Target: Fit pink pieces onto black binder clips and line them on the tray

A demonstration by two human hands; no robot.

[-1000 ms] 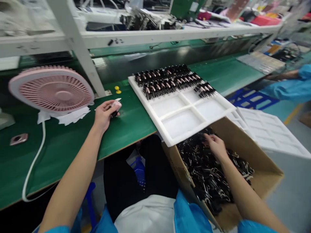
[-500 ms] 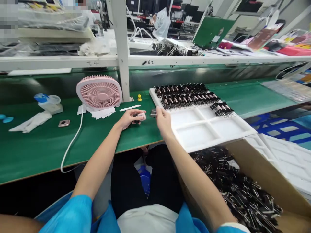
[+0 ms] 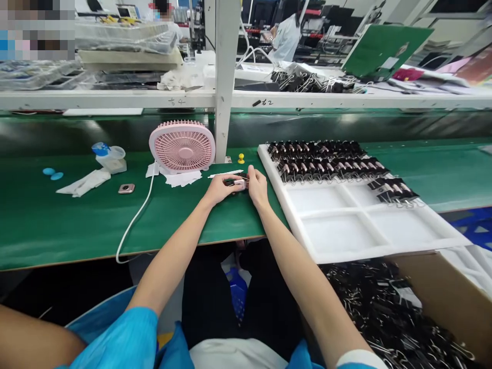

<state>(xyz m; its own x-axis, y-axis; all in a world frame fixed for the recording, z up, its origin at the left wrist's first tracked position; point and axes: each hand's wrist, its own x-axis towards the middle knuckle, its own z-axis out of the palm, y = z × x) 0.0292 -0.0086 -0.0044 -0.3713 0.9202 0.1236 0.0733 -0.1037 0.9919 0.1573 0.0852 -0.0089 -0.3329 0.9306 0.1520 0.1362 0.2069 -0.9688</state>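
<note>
Over the green mat, my left hand (image 3: 220, 190) is closed around a small pinkish watch case (image 3: 240, 184) with a black clip on it. Close against its right side, my right hand (image 3: 257, 187) pinches a black binder clip (image 3: 246, 182) with wire handles; the fingers partly hide it. To the right, a white foam tray (image 3: 326, 230) holds rows of clipped watch cases (image 3: 334, 168). Another pinkish watch case (image 3: 126, 189) lies by itself on the mat at the left.
A pink fan (image 3: 185, 152) with a white cable (image 3: 134, 221) stands behind my hands, near a yellow knob (image 3: 241, 158) and a white pen (image 3: 225, 174). A carton of binder clips (image 3: 384, 307) is below the tray. People sit beyond the shelf.
My right hand has brought its binder clip leftward against the watch case in my left hand; before, they were apart. The whole view has shifted, so the surroundings appear further right.
</note>
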